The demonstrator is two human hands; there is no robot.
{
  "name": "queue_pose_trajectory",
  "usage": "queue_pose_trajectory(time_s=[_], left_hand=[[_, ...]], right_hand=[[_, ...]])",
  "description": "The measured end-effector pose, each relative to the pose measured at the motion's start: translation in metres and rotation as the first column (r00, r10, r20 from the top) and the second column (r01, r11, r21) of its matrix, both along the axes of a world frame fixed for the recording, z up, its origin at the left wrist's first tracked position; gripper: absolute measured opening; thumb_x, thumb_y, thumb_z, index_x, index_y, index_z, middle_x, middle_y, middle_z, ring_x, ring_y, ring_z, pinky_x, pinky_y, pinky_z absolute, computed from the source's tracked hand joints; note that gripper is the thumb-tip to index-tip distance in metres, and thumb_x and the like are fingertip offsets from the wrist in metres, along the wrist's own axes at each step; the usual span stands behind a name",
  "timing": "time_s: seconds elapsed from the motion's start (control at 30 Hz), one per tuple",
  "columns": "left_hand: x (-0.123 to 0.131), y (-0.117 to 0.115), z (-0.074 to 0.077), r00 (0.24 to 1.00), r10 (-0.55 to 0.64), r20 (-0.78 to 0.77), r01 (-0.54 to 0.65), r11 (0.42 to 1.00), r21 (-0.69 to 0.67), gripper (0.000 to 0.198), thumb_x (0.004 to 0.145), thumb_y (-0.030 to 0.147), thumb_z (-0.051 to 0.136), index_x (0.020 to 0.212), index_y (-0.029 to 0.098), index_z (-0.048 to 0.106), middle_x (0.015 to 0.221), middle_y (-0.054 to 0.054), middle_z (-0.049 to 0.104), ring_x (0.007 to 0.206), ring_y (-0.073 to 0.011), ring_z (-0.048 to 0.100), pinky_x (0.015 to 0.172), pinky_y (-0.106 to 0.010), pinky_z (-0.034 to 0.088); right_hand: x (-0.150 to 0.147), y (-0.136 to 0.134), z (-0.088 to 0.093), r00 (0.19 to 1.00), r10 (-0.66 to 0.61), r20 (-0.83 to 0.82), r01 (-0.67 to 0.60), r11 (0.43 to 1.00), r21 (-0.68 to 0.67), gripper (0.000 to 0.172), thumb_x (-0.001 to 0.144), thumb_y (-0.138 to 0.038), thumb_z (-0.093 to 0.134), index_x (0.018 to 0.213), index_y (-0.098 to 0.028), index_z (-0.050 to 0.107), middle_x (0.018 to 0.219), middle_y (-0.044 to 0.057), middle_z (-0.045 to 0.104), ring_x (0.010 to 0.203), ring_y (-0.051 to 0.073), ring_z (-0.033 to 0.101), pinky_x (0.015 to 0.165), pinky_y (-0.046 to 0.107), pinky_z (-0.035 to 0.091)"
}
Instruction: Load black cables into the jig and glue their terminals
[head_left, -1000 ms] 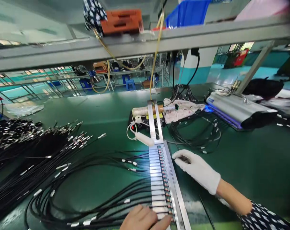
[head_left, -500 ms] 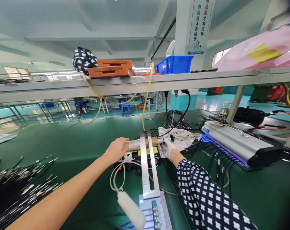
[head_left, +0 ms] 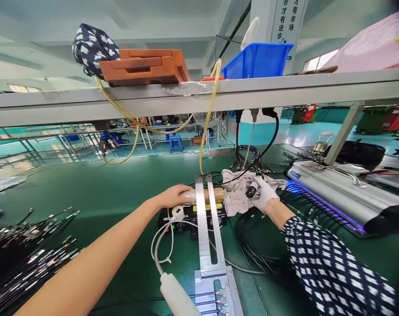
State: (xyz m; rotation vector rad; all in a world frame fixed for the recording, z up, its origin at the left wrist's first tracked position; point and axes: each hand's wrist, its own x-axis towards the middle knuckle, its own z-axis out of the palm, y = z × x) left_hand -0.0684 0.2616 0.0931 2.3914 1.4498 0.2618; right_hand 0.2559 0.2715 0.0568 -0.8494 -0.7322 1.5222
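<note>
My left hand [head_left: 174, 196], bare, is closed on the near end of a tube wrapped in clear and brown film [head_left: 218, 194]. The tube lies behind a slotted metal bracket [head_left: 204, 245], on top of a black control box [head_left: 189, 216]. My right hand [head_left: 265, 193], in a white glove, is closed on a small cylinder with a black end [head_left: 252, 189]; its exact kind is unclear. That hand is over a crumpled pale cloth [head_left: 234, 197]. At the bracket's near end is a metal fixture [head_left: 232, 292] with several thin cables laid across it.
A lamp with a white handle [head_left: 176, 292] stands left of the fixture. Bundles of black cables [head_left: 31, 267] lie at left. A silver unit with a violet glow [head_left: 344, 193] sits at right. Overhead runs a shelf [head_left: 153, 101] holding orange cases [head_left: 146, 66] and a blue bin [head_left: 258, 61].
My right hand has moved right, away from the wrapped tube, with the small cylinder in it. My left hand stays on the tube. The view has shifted somewhat.
</note>
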Motion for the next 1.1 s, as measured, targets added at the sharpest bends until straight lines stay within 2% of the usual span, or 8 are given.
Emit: queue_pose_trajectory(time_s=[0.13,0.2,0.3,0.47,0.7,0.87,1.0,1.1], left_hand=[[0.001,-0.011,0.007,0.994,0.082,0.068,-0.087,0.993,0.074,0.049,0.088,0.047,0.061,0.127,0.017,0.056,0.131,-0.013,0.058,0.120,-0.0291,0.055,0.101,-0.049,0.045],[-0.004,-0.026,0.015,0.978,0.145,0.147,-0.166,0.976,0.143,0.057,0.087,0.055,0.053,0.129,0.017,0.054,0.138,-0.014,0.053,0.124,-0.0299,0.052,0.102,-0.044,0.046],[-0.019,-0.065,0.030,0.931,0.240,0.275,-0.307,0.921,0.238,0.066,0.084,0.062,0.040,0.126,0.015,0.056,0.132,-0.015,0.058,0.116,-0.0294,0.058,0.098,-0.041,0.048],[-0.048,-0.152,0.050,0.847,0.336,0.411,-0.472,0.832,0.293,0.061,0.078,0.067,0.044,0.105,0.016,0.064,0.107,-0.010,0.070,0.097,-0.0274,0.064,0.089,-0.038,0.051],[-0.068,-0.253,0.040,0.785,0.384,0.486,-0.535,0.816,0.218,0.050,0.081,0.064,0.052,0.096,0.019,0.067,0.084,-0.001,0.070,0.078,-0.0212,0.065,0.068,-0.026,0.051],[-0.078,-0.278,0.028,0.788,0.363,0.497,-0.508,0.839,0.192,0.046,0.082,0.064,0.054,0.090,0.022,0.069,0.084,-0.001,0.072,0.073,-0.0201,0.064,0.070,-0.028,0.052],[-0.064,-0.288,0.017,0.831,0.315,0.458,-0.453,0.862,0.229,0.042,0.083,0.064,0.054,0.084,0.025,0.070,0.078,0.000,0.071,0.070,-0.0199,0.062,0.063,-0.027,0.051],[-0.035,-0.302,0.004,0.889,0.186,0.417,-0.314,0.913,0.261,0.041,0.087,0.059,0.051,0.085,0.024,0.071,0.082,-0.002,0.072,0.074,-0.0207,0.064,0.065,-0.026,0.052]], right_hand=[[0.036,-0.058,0.023,0.984,0.178,0.027,-0.176,0.983,-0.056,0.026,0.095,-0.039,0.055,0.093,-0.014,0.060,0.067,-0.004,0.052,0.045,0.006,0.041,0.041,0.018,0.036],[0.050,-0.099,0.037,0.965,0.258,0.050,-0.255,0.965,-0.062,0.025,0.085,-0.039,0.062,0.083,-0.015,0.060,0.057,-0.006,0.043,0.039,0.005,0.027,0.035,0.017,0.023],[0.065,-0.156,0.064,0.943,0.321,0.089,-0.319,0.947,-0.036,0.029,0.072,-0.041,0.071,0.083,-0.015,0.064,0.052,-0.007,0.038,0.039,0.005,0.023,0.036,0.018,0.020],[0.075,-0.219,0.122,0.933,0.318,0.166,-0.336,0.937,0.091,0.031,0.067,-0.041,0.070,0.084,-0.016,0.067,0.044,-0.006,0.038,0.038,0.006,0.023,0.039,0.021,0.020],[0.076,-0.263,0.189,0.975,0.131,0.180,-0.184,0.928,0.325,0.036,0.087,-0.045,0.043,0.080,-0.016,0.064,0.043,-0.008,0.040,0.038,0.004,0.026,0.045,0.020,0.017],[0.073,-0.272,0.206,0.972,0.103,0.210,-0.178,0.909,0.378,0.049,0.091,-0.035,0.023,0.077,-0.013,0.064,0.041,-0.007,0.045,0.035,0.003,0.034,0.045,0.020,0.017],[0.068,-0.283,0.234,0.960,0.067,0.271,-0.189,0.871,0.453,0.055,0.090,-0.033,0.017,0.087,-0.007,0.065,0.041,-0.011,0.043,0.034,0.000,0.039,0.046,0.022,0.019],[0.069,-0.292,0.266,0.947,-0.147,0.287,-0.027,0.850,0.526,0.064,0.083,-0.029,-0.001,0.088,0.002,0.055,0.047,-0.017,0.038,0.038,-0.007,0.038,0.047,0.023,0.018]])
